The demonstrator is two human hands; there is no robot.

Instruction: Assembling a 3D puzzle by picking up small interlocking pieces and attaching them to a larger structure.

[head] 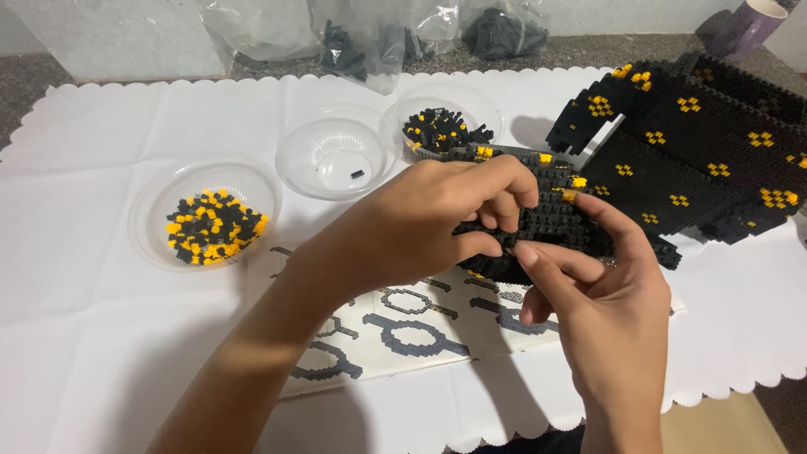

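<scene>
Held piece: a flat black brick panel (546, 220) with a few yellow studs along its upper edge, lifted above the printed instruction sheet (403, 336) at the centre of the worktop (84, 353).
Long axis: the panel runs roughly left to right and slightly downward toward the right, lying across both palms.
Left hand (420, 227): reaches in from the lower left; its fingers (504, 189) are curled closed over the panel's top face, thumb pressed against the near edge.
Right hand (609, 319): comes up from below right; forefinger extended along the panel's right end, thumb tip meeting the left thumb at the near edge, remaining fingers folded in.
Key relation: the panel sits between the two hands, beyond the thumbs and beneath the left fingertips; the left hand covers more of it.
Large model (706, 160): a black assembly with yellow stud clusters, just right of the panel and apparently apart from it.
Bowls: one clear bowl of mixed black and yellow bricks (214, 225) at left, a nearly bare bowl (336, 155) in the middle, a third bowl of mostly black pieces (441, 128) behind the left hand.
Background: plastic bags (370, 38) of dark parts at the far edge.
</scene>
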